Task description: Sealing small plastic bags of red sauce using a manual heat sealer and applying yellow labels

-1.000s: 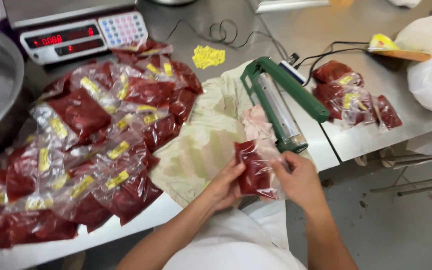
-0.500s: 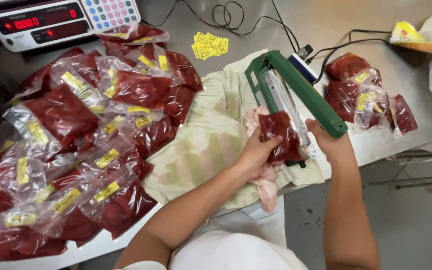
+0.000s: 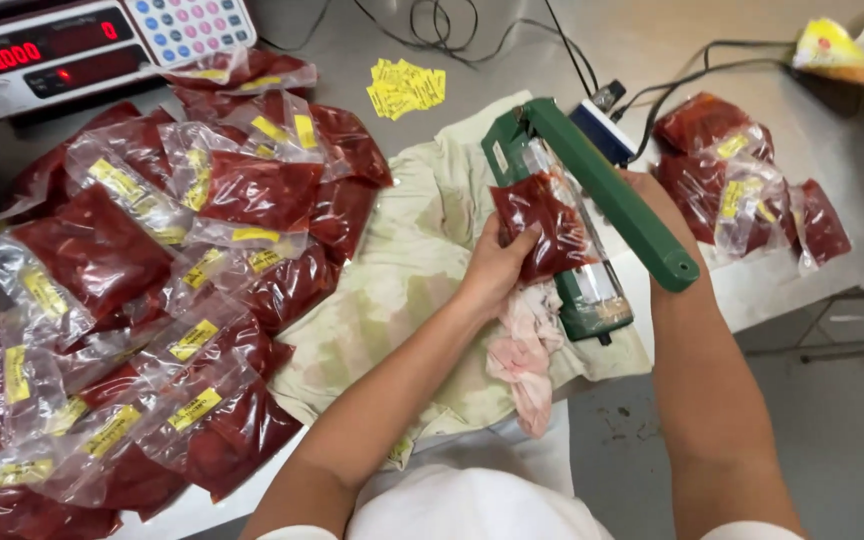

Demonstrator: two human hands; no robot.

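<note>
**Inspector:** Report the hands.

**Operator:** I see the left hand (image 3: 497, 265) closed on a clear pouch of red paste (image 3: 544, 225), fingers (image 3: 524, 240) curled over its lower edge. The pouch lies across the bed of the green heat sealer (image 3: 592, 195), under its raised arm. The right hand (image 3: 652, 195) is behind that arm; I cannot tell how its fingers are set or whether they grip anything.

**Inspector:** Obstructions?

**Operator:** The sealer's arm hides most of the right hand. A pink rag (image 3: 524, 350) lies bunched just beside the sealer's near end, on a stained pale cloth (image 3: 402, 290) spread over the desk (image 3: 752, 290).

**Inspector:** Surroundings?

**Operator:** A large heap of filled pouches with yellow labels (image 3: 152, 280) covers the desk's left side. A smaller group of pouches (image 3: 752, 190) sits right of the sealer. A digital scale (image 3: 92, 45) stands at the far left, loose yellow labels (image 3: 407, 88) beyond the cloth, and black cables (image 3: 452, 30) trail across the steel.
</note>
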